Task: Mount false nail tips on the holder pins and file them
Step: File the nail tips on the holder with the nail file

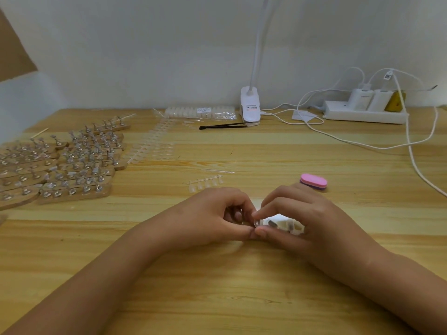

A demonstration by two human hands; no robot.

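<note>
From the head camera, a wooden desk (242, 274) runs up to a white wall. Two bare hands meet near the middle of the desk, close to its near edge. The right hand (312, 221) pinches a small clear nail tip (257, 222) between its thumb and first finger. Something pale with dark spots sits under this hand, but it is too hidden to say what it is. The left hand (215, 213) has its fingers curled in, and its thumb touches the right thumb just under the nail tip. It is not clear if the left hand holds anything.

Just past the hands lies a short strip of clear tips (205, 183). A pink filing block (313, 181) lies near it, by the right hand. At the left edge of the desk lie many wooden holders with pins (77, 165). More rows of tips (154, 143) lie beside them. Along the far edge sit a bag of tips (200, 112), a white clip lamp (250, 107) and a power strip (365, 113) with white cables (362, 146)
</note>
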